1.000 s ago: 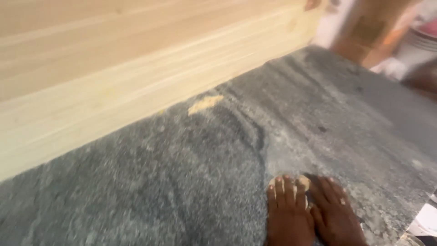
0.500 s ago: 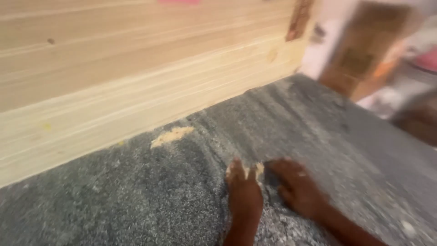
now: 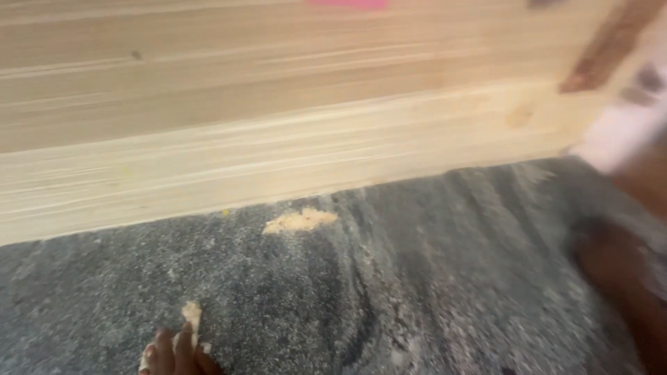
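Neither of my hands shows in the head view. A stack of pale wooden boards (image 3: 278,125) fills the upper half, lying along a grey speckled stone floor (image 3: 417,292). The toes of a bare foot (image 3: 174,354) poke in at the bottom edge, left of centre, touching a small pale wood chip (image 3: 191,314). A dark brown blurred shape (image 3: 625,278), perhaps a leg or the other foot, lies at the right edge. A patch of sawdust (image 3: 300,221) sits on the floor close to the boards.
A dark brown strip (image 3: 604,55) leans at the boards' upper right end. Blurred pale and pinkish objects (image 3: 625,132) sit beyond the right end of the boards. Fine dust streaks curve across the floor.
The view has swung right and closer to the boards. The two feet, side by side before, now sit apart at the bottom left edge and the right edge. The sawdust patch has shifted left in the frame.
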